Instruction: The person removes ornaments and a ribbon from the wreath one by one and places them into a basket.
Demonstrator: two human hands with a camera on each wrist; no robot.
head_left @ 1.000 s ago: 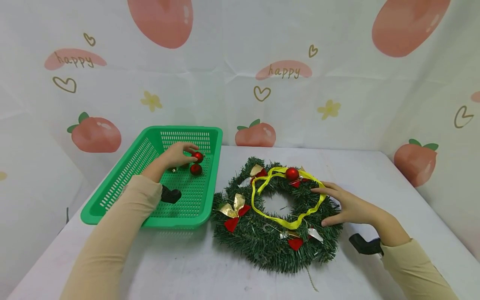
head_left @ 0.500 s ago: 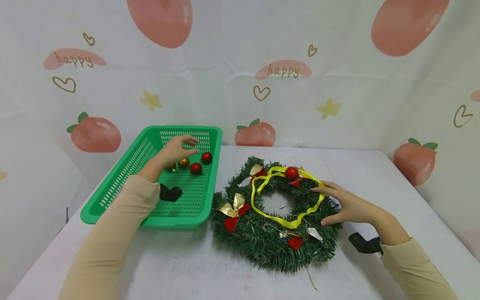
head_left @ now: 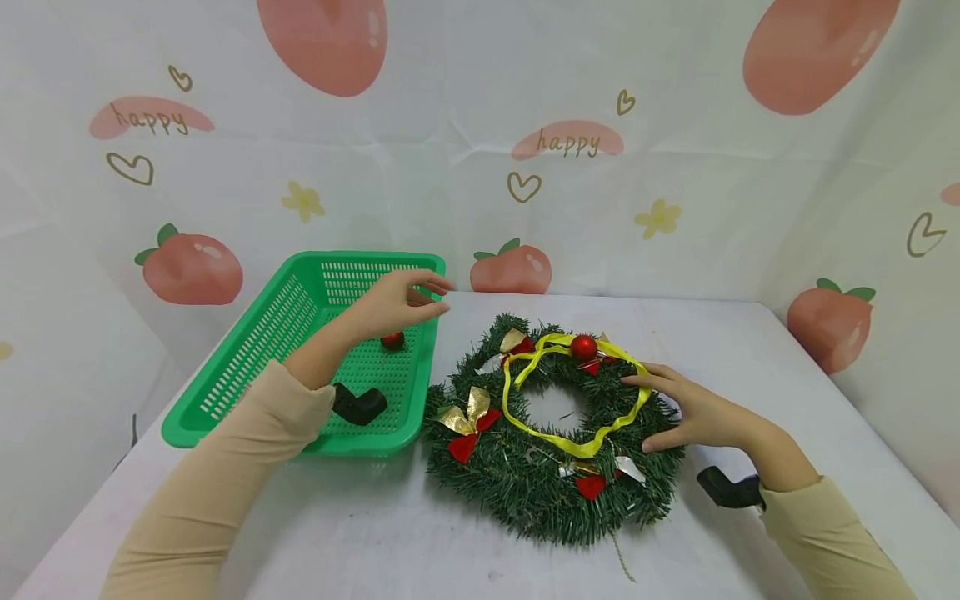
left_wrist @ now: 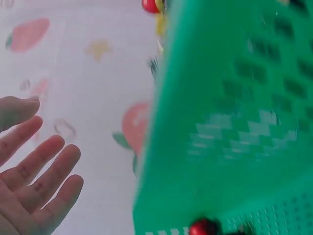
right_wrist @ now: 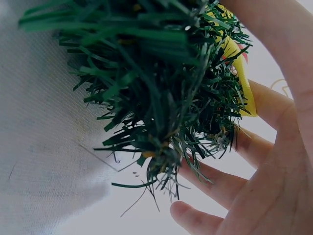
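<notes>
In the head view my left hand (head_left: 393, 304) hangs over the right rim of the green basket (head_left: 431, 383), fingers loosely spread and holding nothing. One red ball ornament (head_left: 392, 340) shows inside the basket below it; the hand and forearm cover the other balls. In the left wrist view the bare palm (left_wrist: 36, 181) is beside the basket wall. My right hand (head_left: 701, 411) rests against the right side of the green tinsel wreath (head_left: 517, 492). Its fingers lie relaxed along the tinsel, near the yellow ribbon (head_left: 585, 448). A red ball (head_left: 584, 347) sits at the wreath's back.
Gold-and-red bows (head_left: 471, 423) decorate the wreath. The wreath lies on a white tabletop (head_left: 375, 533) close to the right of the basket. Behind stands a fabric backdrop (head_left: 420, 167) printed with peaches and hearts. A loose string (head_left: 622, 557) trails from the wreath's front.
My left hand went from touching a red ball in the basket to clear of it, then moved right toward the basket's rim with no ball in it. My right hand stayed still.
</notes>
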